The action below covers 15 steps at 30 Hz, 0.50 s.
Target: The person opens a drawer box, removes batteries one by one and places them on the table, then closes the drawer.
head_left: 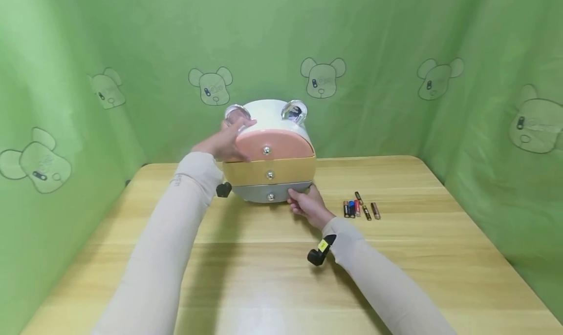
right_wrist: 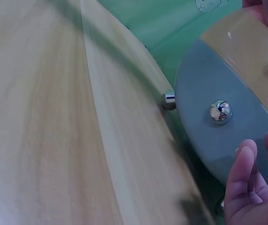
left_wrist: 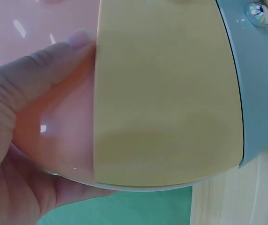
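Observation:
A rounded drawer box (head_left: 267, 111) has a white shell, two silver ring ears and three stacked drawer fronts. These are a pink drawer (head_left: 281, 144), a yellow drawer (head_left: 250, 173) and a grey-blue drawer (right_wrist: 204, 79), each with a silver knob. My left hand (head_left: 223, 143) grips the box's upper left side, thumb on the pink front and fingers behind the shell. At the lower right, my right hand (head_left: 311, 207) holds the bottom edge, its thumb by the grey-blue front and its fingers curled below. The box leans, and a short silver foot (right_wrist: 169, 100) shows underneath.
Several loose batteries (head_left: 352, 209) lie right of the box on the wooden table (head_left: 264, 276). Green curtains (head_left: 264, 27) with printed bear heads surround the table on the back and sides.

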Each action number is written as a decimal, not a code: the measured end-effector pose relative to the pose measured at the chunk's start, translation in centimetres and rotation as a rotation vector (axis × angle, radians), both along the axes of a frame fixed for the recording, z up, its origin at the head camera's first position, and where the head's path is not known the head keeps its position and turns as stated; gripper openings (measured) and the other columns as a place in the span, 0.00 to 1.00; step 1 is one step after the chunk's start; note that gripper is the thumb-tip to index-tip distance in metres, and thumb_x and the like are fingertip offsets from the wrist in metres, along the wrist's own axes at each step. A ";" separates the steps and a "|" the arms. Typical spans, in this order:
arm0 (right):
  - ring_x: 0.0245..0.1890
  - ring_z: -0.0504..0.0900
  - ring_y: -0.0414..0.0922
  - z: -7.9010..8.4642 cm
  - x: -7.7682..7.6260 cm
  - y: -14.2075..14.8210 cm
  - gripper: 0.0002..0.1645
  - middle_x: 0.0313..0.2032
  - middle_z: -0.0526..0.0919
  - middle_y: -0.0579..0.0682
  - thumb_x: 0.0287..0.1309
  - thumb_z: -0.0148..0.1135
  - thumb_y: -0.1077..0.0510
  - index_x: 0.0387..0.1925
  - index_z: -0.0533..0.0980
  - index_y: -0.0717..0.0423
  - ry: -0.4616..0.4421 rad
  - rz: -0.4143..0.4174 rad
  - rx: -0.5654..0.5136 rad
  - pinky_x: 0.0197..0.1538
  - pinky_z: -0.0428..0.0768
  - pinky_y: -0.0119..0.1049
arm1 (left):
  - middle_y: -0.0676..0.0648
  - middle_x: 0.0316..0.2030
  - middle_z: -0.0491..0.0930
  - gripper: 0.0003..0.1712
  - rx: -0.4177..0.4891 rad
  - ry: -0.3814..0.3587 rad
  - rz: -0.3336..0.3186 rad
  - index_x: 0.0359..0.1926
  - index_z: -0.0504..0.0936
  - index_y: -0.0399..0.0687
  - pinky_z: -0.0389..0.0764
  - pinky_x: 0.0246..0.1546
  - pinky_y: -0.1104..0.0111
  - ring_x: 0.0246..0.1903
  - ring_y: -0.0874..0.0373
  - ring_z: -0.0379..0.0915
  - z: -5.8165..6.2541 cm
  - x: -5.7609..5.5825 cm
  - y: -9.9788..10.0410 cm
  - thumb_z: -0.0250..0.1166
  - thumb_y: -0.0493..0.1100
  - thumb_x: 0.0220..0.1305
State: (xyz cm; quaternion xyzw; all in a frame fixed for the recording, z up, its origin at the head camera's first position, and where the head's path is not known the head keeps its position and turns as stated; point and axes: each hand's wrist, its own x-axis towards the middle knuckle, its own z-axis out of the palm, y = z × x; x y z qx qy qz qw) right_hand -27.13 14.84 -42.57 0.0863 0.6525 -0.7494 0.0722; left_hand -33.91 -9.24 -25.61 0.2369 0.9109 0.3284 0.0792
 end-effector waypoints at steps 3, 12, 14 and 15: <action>0.17 0.74 0.36 0.2 0.2 -0.4 0.35 0.26 0.79 0.50 0.65 0.60 0.59 0.65 0.52 0.59 -0.010 0.008 -0.003 0.21 0.77 0.26 | 0.32 0.68 0.39 0.60 0.010 -0.002 0.016 0.72 0.57 0.69 0.53 0.64 0.39 0.65 0.37 0.44 -0.1 -0.2 -0.5 0.78 0.35 0.41; 0.21 0.77 0.39 0.3 0.8 0.1 0.33 0.32 0.80 0.54 0.67 0.57 0.56 0.65 0.55 0.64 -0.007 0.094 0.102 0.26 0.80 0.27 | 0.36 0.69 0.44 0.62 0.107 0.039 0.065 0.72 0.55 0.75 0.64 0.59 0.41 0.57 0.41 0.60 -1.8 0.3 -1.0 0.78 0.36 0.41; 0.24 0.78 0.40 0.4 0.9 0.7 0.37 0.36 0.80 0.57 0.67 0.56 0.56 0.69 0.52 0.65 0.002 0.125 0.127 0.28 0.81 0.29 | 0.36 0.70 0.46 0.62 0.125 0.082 0.091 0.73 0.53 0.75 0.68 0.57 0.42 0.55 0.41 0.64 -2.4 0.5 -1.2 0.78 0.38 0.43; 0.24 0.79 0.41 0.5 1.0 1.1 0.38 0.38 0.80 0.60 0.67 0.56 0.56 0.70 0.52 0.64 0.011 0.136 0.141 0.29 0.81 0.30 | 0.36 0.70 0.48 0.62 0.128 0.104 0.104 0.74 0.51 0.75 0.69 0.56 0.42 0.55 0.41 0.65 -2.8 0.6 -1.4 0.78 0.39 0.44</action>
